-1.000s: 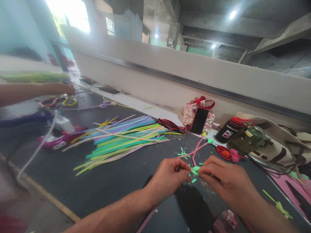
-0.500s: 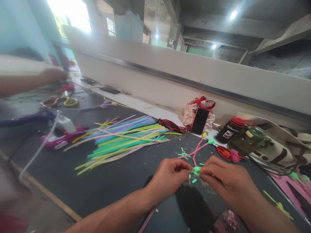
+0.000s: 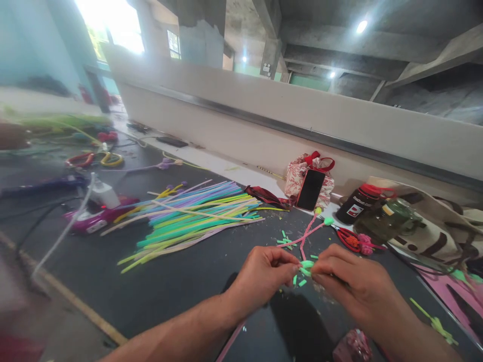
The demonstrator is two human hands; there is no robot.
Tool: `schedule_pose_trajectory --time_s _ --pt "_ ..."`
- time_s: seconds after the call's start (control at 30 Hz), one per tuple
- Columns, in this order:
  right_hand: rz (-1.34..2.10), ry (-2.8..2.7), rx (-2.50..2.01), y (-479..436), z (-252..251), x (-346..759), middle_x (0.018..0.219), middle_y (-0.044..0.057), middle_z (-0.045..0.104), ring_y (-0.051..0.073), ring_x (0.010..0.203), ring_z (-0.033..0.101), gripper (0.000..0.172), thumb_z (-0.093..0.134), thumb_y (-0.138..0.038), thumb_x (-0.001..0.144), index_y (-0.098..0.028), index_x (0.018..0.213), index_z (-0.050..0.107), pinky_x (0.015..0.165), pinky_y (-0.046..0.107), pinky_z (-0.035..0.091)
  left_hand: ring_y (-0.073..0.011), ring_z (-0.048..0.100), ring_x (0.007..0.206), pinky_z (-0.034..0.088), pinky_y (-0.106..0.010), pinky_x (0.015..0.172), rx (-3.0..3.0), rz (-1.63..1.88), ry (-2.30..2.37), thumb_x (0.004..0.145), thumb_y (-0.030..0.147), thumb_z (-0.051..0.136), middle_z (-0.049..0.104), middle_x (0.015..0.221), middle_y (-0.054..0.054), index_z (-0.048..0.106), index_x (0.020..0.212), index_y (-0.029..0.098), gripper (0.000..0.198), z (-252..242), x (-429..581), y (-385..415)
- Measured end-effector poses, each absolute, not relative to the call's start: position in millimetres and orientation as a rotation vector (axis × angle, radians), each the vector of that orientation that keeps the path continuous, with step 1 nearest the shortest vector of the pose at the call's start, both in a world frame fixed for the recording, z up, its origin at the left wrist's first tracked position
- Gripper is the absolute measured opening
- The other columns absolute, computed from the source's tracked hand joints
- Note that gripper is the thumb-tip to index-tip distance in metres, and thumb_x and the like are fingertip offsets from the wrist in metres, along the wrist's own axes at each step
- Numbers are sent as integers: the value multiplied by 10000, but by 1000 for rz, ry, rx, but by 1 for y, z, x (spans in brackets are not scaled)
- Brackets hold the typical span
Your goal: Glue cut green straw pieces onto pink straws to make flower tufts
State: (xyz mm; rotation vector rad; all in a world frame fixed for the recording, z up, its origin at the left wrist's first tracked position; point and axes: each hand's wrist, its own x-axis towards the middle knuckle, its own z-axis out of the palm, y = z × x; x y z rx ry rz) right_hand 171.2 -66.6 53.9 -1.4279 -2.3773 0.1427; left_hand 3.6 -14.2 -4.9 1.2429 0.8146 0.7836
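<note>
Shaping mint-green pipe-cleaner loops (image 3: 307, 268) seems the step in hand: left hand (image 3: 260, 276) and right hand (image 3: 349, 279) pinch opposite ends above cut scraps (image 3: 302, 283) on the dark tabletop (image 3: 181, 301). Any next bend calls for light pressure

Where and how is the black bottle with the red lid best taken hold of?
Probably around the middle of its body, coming from its left and front. The black bottle has a roughly cylindrical body that fingers could wrap, and that side looks more open; the green container and the cloth bag crowd its right.
</note>
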Motion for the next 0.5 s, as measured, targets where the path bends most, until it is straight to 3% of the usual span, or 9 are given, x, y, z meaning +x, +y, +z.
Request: schedule_pose_trajectory --time_s 0.27,0.5 --pt "126 -2370 -1446 -67 53 172 759 4 577 106 626 562 148 466 -200 859 -224 821 606 585 227 410 -55 357 366 258 -171 333 1172 673 892 632 273 557 554 544 40 614 753 159 177 -2 4 -18" --pt "63 -2384 -1453 -68 54 171 761 9 582 109 628 562 148 469 -208 858 -220 820 611 587 230 408 -51 438 467 302 -163 457 1187 813 804 614 191 581 574 537 29 629 658 132 88 -5 6 -17"
